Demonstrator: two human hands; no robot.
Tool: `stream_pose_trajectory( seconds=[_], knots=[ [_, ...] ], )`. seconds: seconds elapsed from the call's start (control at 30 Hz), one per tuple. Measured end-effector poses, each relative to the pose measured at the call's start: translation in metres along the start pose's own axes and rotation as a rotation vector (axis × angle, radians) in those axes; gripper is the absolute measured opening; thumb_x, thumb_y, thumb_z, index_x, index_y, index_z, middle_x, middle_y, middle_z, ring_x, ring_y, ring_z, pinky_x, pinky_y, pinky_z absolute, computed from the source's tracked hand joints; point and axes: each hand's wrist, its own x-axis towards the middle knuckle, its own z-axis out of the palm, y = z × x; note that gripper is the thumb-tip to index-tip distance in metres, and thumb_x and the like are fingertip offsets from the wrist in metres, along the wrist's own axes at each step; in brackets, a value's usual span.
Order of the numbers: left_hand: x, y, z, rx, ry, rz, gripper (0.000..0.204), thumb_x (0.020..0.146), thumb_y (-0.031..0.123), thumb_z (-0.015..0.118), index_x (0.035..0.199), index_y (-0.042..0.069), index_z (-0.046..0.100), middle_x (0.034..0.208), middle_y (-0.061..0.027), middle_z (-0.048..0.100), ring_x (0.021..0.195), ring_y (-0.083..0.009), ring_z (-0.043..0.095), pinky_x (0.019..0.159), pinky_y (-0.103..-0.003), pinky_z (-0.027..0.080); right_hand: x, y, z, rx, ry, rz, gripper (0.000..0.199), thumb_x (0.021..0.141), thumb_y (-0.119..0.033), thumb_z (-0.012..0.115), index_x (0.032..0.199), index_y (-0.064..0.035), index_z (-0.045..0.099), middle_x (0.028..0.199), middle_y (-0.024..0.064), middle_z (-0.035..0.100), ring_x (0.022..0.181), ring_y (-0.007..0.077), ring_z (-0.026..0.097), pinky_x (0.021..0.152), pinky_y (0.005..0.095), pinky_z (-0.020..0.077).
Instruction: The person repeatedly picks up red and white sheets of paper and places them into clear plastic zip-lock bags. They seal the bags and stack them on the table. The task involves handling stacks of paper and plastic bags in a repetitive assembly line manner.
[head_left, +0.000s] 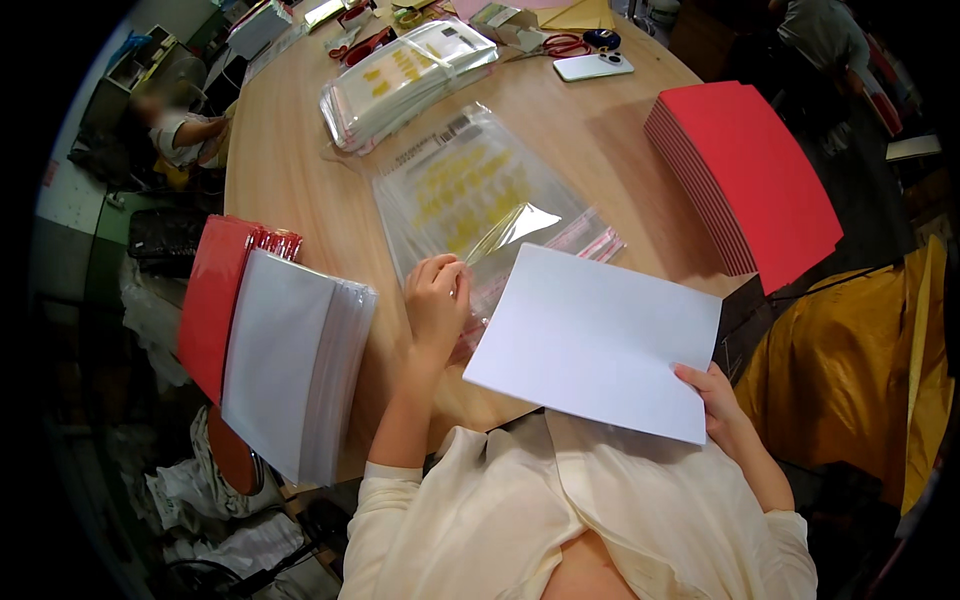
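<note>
White card, blank on its upper face, is held tilted over the near edge of the tabletop, in front of the person's body. The right hand is clamped on its right edge, thumb on top, the other fingers mostly hidden beneath. The left hand, fingers curled close together, touches the clear bags just left of the card; whether it pinches the film, I cannot tell. The card's upper left part overlaps the bags' near end. Wood shows in a strip between the bags and a wrapped white stack to the left, and more broadly toward a red stack at the right edge. Beyond the bags lies a bundle; a phone sits to its right.
</note>
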Motion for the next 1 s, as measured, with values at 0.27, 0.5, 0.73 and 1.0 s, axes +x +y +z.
stream_pose_trajectory(
  seconds=[0.27,0.5,0.73,1.0],
  knots=[
    [-0.041,0.009,0.011,-0.161,0.174,-0.295,0.029,0.076,0.001,0.075,0.104,0.008,0.071,0.115,-0.0073,0.045,0.079,-0.0154,0.049,0.064,-0.024,0.047,0.010,0.004,0.018,0.096,0.029,-0.055,0.037,0.090,-0.013,0.064,0.122,-0.0005,0.052,0.109,0.0091,0.063,0.095,0.0177,0.065,0.080,0.0329,0.0562],
    [-0.055,0.012,0.010,-0.893,0.174,-0.660,0.047,0.079,-0.002,0.074,0.121,0.002,0.054,0.126,-0.0109,0.039,0.092,-0.0209,0.066,0.076,-0.025,0.055,0.016,0.018,0.021,0.084,0.037,-0.041,0.041,0.090,-0.015,0.066,0.125,-0.0011,0.050,0.113,0.0086,0.062,0.099,0.0175,0.063,0.083,0.0332,0.0549],
    [-0.055,0.040,-0.024,-1.360,0.108,-0.729,0.060,0.085,-0.012,0.057,0.138,0.004,0.033,0.130,-0.0222,0.047,0.115,-0.0268,0.060,0.086,-0.028,0.055,0.014,0.020,0.025,0.033,0.047,-0.071,0.042,0.090,-0.014,0.066,0.124,0.0022,0.049,0.111,0.0101,0.061,0.097,0.0190,0.063,0.083,0.0343,0.0546],
    [-0.063,0.048,-0.026,-1.143,0.119,-0.685,0.069,0.083,-0.017,0.051,0.143,0.008,0.028,0.140,-0.0120,0.035,0.125,-0.0279,0.054,0.070,-0.025,0.055,0.020,0.023,0.019,0.014,0.022,-0.168,0.037,0.089,-0.011,0.067,0.119,0.0038,0.051,0.109,0.0117,0.062,0.096,0.0197,0.063,0.083,0.0353,0.0537]
  ],
)
